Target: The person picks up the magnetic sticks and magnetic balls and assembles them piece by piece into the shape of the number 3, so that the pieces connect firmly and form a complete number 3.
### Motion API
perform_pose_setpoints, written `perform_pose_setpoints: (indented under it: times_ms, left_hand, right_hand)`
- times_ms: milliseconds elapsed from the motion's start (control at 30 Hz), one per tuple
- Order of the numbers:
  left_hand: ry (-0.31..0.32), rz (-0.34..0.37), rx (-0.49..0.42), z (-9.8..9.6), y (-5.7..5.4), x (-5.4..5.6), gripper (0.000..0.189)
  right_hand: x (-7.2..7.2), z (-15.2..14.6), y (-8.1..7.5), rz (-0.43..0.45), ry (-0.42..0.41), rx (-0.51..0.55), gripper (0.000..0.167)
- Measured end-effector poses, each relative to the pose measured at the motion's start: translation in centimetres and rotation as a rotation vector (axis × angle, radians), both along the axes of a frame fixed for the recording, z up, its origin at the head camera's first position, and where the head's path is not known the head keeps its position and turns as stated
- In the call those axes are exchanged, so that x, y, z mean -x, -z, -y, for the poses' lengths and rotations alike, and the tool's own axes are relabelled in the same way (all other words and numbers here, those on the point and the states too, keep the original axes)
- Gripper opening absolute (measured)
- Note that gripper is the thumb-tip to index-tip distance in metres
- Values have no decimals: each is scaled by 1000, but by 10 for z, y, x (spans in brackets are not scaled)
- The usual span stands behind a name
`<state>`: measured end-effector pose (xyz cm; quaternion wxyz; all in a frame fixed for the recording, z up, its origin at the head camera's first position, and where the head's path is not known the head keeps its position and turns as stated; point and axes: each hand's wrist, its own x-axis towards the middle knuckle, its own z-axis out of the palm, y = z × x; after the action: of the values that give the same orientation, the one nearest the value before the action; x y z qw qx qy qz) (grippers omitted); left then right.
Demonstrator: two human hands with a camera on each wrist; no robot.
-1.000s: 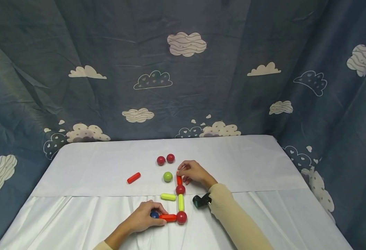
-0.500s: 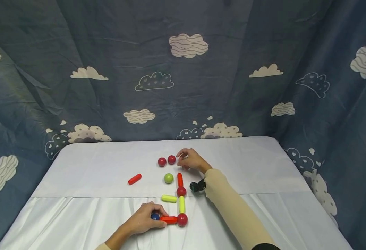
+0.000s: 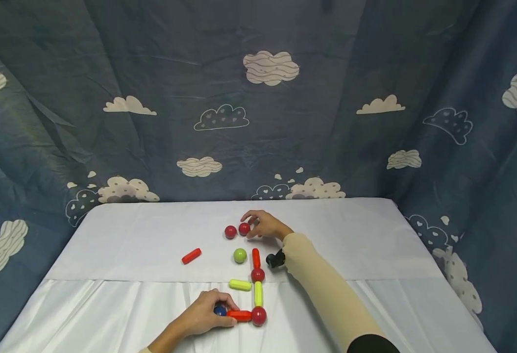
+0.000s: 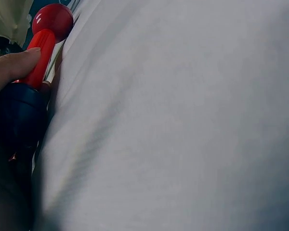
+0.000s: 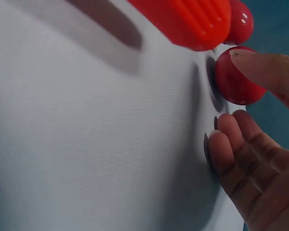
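In the head view, my left hand [image 3: 207, 313] pinches a red stick [image 3: 242, 316] near its left end, with a blue ball [image 3: 220, 310] under the curled fingers. Thumb on the red stick [image 4: 41, 60] shows in the left wrist view. That stick meets a red ball [image 3: 258, 315]; from it a yellow-green stick [image 3: 258, 293], another red ball [image 3: 257, 275] and a red stick [image 3: 256, 258] run away in a line. My right hand [image 3: 264, 225] reaches around a loose red ball [image 3: 244, 228]. Its thumb overlaps the ball [image 5: 236, 79] in the right wrist view, fingers spread apart below.
Beside that ball lies another red ball [image 3: 230, 232]. A green ball [image 3: 239, 255], a loose yellow-green stick [image 3: 240, 285] and a loose red stick [image 3: 191, 256] are left of the line. The white cloth-covered table [image 3: 121, 240] ends at a dark cloud-printed curtain [image 3: 223, 44].
My right hand has let go of the far red stick at the line's end and moved away and leftward to the loose red ball. The left hand keeps its hold.
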<state>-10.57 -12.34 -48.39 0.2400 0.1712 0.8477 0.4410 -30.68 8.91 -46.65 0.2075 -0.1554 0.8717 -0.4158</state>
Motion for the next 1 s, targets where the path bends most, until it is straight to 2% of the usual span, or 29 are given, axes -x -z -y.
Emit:
perform_pose_setpoints:
  times_ms: [267,433,633,800,1000]
  left_hand:
    - [7,-9,-3,1,-1,-1,14]
    - [-1,6,-4,1,0,-4,15]
    - [-5,-1,-1,2,2,-5,15]
    - [8,-18,-12,2,1,-3,15]
    - [20,-44,-13,2,1,0,15]
  right_hand:
    - [0,8,-3,-55,-56,-49,35]
    - [-4,12,-1,-63,-57,-53,27]
    - [-12,10,-1,-11,18,-14,28]
    - [-19,4,0,47,107,82,24]
    - [-24,-5,5,52,177,155,19]
